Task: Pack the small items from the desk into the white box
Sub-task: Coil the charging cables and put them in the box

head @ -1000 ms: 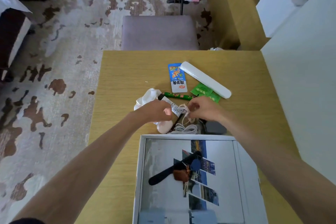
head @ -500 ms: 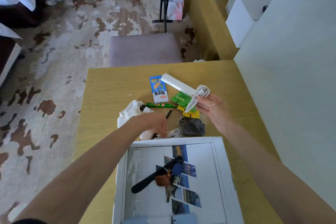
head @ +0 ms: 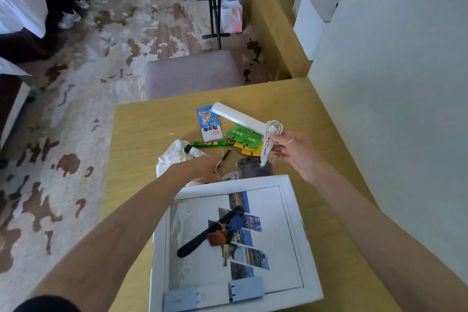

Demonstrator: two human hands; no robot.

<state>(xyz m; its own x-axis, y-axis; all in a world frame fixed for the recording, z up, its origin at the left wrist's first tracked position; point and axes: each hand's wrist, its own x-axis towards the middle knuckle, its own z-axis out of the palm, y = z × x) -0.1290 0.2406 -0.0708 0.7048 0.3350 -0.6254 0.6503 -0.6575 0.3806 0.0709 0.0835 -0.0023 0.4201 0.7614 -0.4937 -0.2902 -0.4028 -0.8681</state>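
The white box point(head: 235, 181) lies open on the desk point(head: 141, 129) in front of me, with a black handle-shaped item point(head: 195, 243) and a key bunch with a blue tag point(head: 236, 221) inside. My right hand point(head: 291, 152) grips a bundled white cable point(head: 269, 139) lifted above the desk, beyond the box's far right corner. My left hand point(head: 202, 168) reaches down into the pile just past the box's far rim, next to a second white cable point(head: 230, 176); its fingertips are hidden. Loose items include a blue-white packet point(head: 209, 124), a long white case point(head: 235, 116), green sachets point(head: 240, 133) and a grey pouch point(head: 253, 168).
A white cloth point(head: 172, 157), a small tube point(head: 195, 151) and a green stick point(head: 215, 144) lie left of the pile. A padded stool point(head: 192, 73) stands beyond the desk's far edge. A white wall point(head: 392, 83) runs along the desk's right side.
Both hands met over the pile a second ago. My right hand has since lifted the bundled white cable up and to the right, while my left hand stayed low by the pile.
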